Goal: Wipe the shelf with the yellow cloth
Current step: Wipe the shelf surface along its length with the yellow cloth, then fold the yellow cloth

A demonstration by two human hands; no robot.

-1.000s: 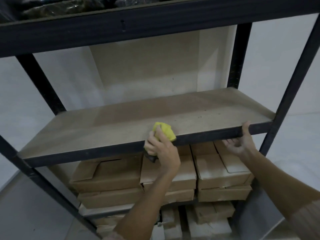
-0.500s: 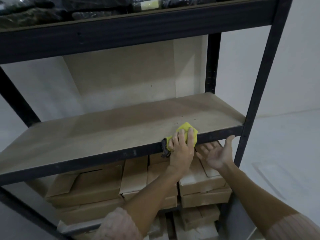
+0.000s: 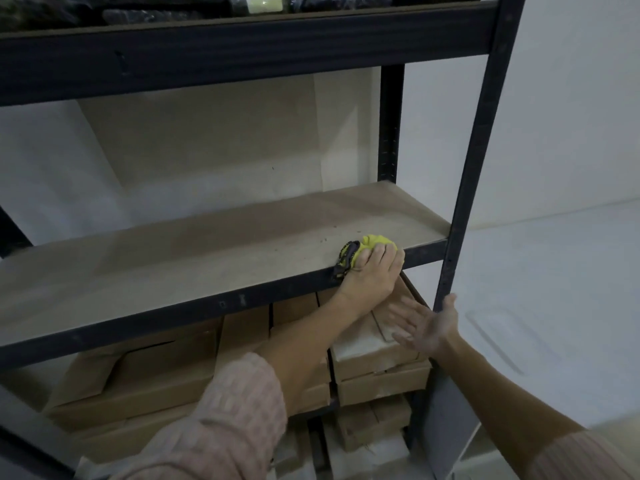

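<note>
At the front edge of the shelf (image 3: 214,247), toward its right end, the left hand (image 3: 372,271) lay over the yellow cloth (image 3: 372,244). Its fingers (image 3: 379,256) were curled down and held close together, gripping the bunched cloth and pressing it to the board — the knuckles sat over the dark front rail. Beyond the fingertips a yellow fold showed on the board; to their left a dark, soiled part of the cloth hung at the rail. A few dark specks lay on the board just beyond and left of the fingers.

Below and to the right of that hand, the right hand (image 3: 427,325) was held palm up, holding nothing. Its fingers (image 3: 403,315) were straight and slightly spread, pointing left toward the cardboard boxes (image 3: 377,351) stacked under the shelf. The thumb stood up just beside the dark upright post (image 3: 464,188) — whether it touched the post could not be told, as the hand was blurred.

Both forearms were bare, with pink knit sleeves (image 3: 225,417) pushed up toward the elbows. Above the fingers, the upper shelf (image 3: 242,39) carried dark items, too dim to identify.
</note>
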